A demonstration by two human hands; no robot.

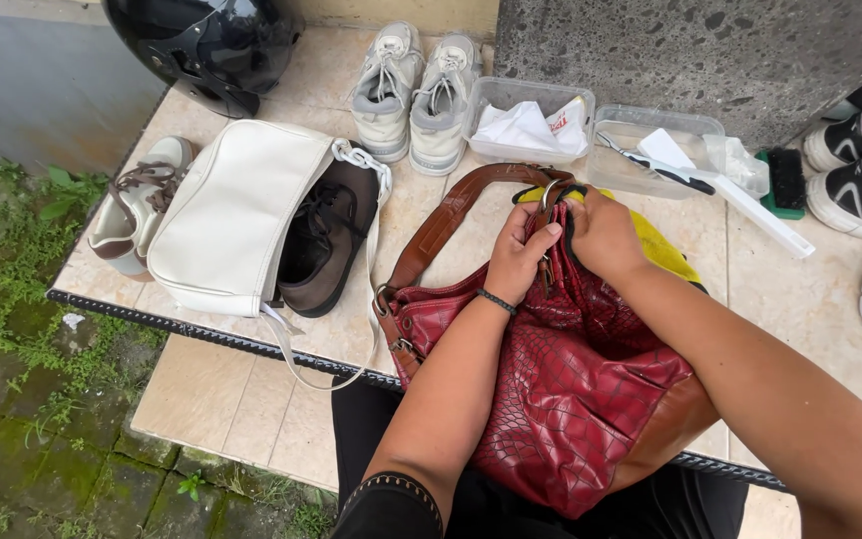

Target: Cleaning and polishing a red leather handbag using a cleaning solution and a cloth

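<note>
At centre frame, on tiled surface [251, 399]: scaly red leather bag [561, 389] with smooth brown strap [451, 215], left hand [519, 262] and right hand [603, 235] each in closed grip on its top, over yellow cloth [665, 250].

A raised ledge of beige glazed tiles [810, 309] with a dark ribbed edge strip fills the middle. A lower step of the same tile lies near. At the far right stands a speckled grey stone wall [710, 50]. Mossy grey paving stones [22, 439] with green weeds lie left, under soft daylight.
</note>
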